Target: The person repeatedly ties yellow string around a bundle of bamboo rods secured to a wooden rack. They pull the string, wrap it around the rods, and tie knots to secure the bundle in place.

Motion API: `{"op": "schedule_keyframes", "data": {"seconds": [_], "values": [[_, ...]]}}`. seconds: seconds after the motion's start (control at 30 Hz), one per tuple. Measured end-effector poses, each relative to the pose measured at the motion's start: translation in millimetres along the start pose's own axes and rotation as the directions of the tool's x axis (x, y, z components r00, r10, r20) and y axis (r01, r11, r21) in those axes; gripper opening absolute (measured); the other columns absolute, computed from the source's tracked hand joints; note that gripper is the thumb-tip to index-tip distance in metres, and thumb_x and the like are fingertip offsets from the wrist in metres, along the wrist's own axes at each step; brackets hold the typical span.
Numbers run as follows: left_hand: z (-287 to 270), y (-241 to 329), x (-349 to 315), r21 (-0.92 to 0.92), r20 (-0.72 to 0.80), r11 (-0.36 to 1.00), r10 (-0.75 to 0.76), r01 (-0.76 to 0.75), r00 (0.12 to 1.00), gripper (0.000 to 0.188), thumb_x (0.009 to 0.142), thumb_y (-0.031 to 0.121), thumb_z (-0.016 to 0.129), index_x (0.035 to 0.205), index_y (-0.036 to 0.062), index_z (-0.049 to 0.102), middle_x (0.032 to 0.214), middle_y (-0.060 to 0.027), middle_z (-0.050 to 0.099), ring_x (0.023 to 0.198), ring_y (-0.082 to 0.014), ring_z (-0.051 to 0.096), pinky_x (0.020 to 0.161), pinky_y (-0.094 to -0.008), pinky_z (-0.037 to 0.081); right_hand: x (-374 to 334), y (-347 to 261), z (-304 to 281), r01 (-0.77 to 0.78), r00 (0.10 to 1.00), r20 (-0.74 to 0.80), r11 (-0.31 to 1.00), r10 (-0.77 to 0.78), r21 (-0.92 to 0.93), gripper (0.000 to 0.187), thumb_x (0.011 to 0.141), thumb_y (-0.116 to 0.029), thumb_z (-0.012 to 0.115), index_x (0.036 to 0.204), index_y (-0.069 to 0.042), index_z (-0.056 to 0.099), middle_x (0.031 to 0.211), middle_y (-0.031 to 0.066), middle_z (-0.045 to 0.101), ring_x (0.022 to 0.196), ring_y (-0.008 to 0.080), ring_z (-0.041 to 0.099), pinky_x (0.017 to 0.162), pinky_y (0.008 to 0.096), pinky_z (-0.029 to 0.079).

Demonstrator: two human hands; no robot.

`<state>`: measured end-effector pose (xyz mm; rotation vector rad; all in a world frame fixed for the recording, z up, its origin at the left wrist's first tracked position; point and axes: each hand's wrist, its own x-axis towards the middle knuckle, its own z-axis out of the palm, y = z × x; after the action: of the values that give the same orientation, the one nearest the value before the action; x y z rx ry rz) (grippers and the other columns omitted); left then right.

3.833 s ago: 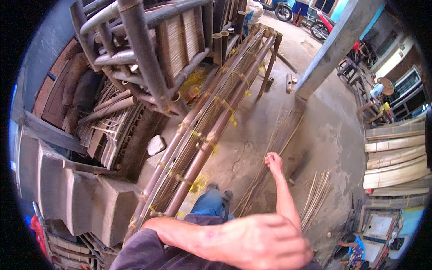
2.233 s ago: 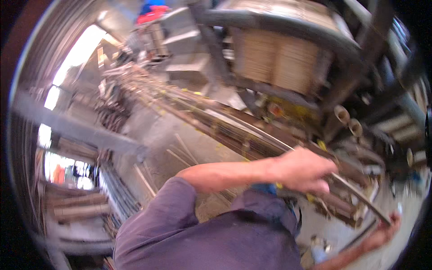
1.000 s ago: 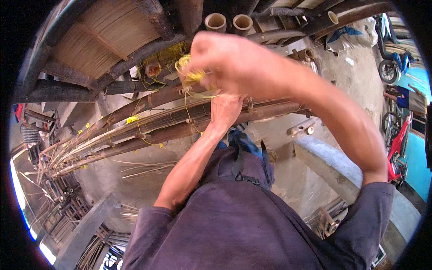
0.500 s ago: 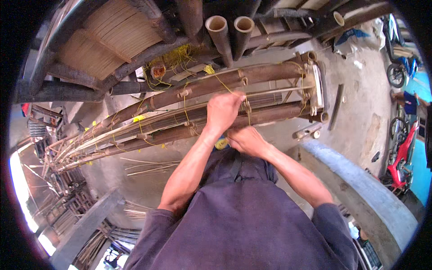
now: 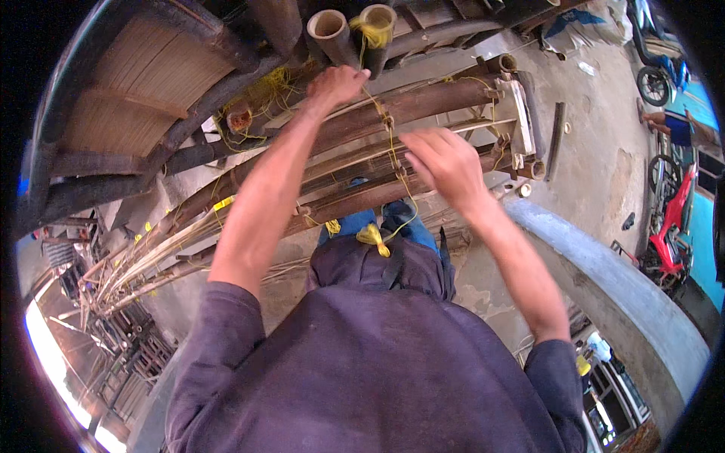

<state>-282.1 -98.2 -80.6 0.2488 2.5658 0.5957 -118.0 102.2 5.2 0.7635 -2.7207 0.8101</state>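
A long bamboo frame lies across in front of me, its thick far pole (image 5: 438, 103) and near pole (image 5: 347, 208) bound with yellow cord around thin strips. Beyond the far pole my left hand (image 5: 340, 84) is closed, pinching a yellow cord with a bundle of yellow strands (image 5: 373, 32) just past the fingers. My right hand (image 5: 447, 160) hovers over the strips between the poles, fingers stretched out, beside the cord lashing (image 5: 392, 147). From the near pole a loose cord runs down to a small yellow cord bundle (image 5: 372, 238) by my lap.
Two upright bamboo tubes (image 5: 329, 26) stand beyond the frame, close to my left hand. A low concrete ledge (image 5: 604, 279) curves along the right. Farther right are a red motorcycle (image 5: 672, 234), a blue one and a person (image 5: 674, 127). A woven panel (image 5: 143, 60) leans far left.
My left hand has moved away from me, past the far pole. The right hand has risen from near my lap to above the strips, and its fingers have opened.
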Motion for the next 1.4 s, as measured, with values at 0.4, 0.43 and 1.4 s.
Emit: {"op": "schedule_keyframes", "data": {"seconds": [0.4,0.43,1.4], "values": [[-22,151,-31,0.318,0.298,0.457,0.784,-0.831,0.545,0.044,0.082,0.051,0.056,0.075,0.0104,0.071,0.079,-0.0109,0.069,0.078,-0.0300,0.067,0.063,-0.0410,0.054,-206,-15,-5,-0.820,0.474,0.296,0.293,0.829,0.492,0.027,0.084,-0.007,0.061,0.110,-0.001,0.059,0.085,0.0107,0.067,0.073,0.0176,0.065,0.066,0.0290,0.051],[-35,151,-36,0.273,0.214,0.537,0.775,-0.798,0.595,0.044,0.083,0.051,0.054,0.077,0.0109,0.071,0.080,-0.0101,0.069,0.080,-0.0292,0.067,0.065,-0.0412,0.054,-200,-28,-13,-0.749,0.358,0.310,0.073,0.880,0.658,0.036,0.085,-0.009,0.059,0.120,0.000,0.053,0.086,0.0100,0.066,0.070,0.0150,0.063,0.064,0.0274,0.051],[90,198,-98,-0.095,-0.514,0.958,0.185,-0.270,0.838,0.013,0.089,0.016,0.055,0.093,0.0078,0.065,0.077,-0.0109,0.066,0.074,-0.0262,0.064,0.070,-0.0390,0.049,-83,67,-56,-0.332,0.791,0.611,0.840,0.001,0.429,0.015,0.083,-0.008,0.054,0.098,-0.005,0.055,0.076,0.0151,0.062,0.077,0.0293,0.065,0.065,0.0403,0.050]]}}
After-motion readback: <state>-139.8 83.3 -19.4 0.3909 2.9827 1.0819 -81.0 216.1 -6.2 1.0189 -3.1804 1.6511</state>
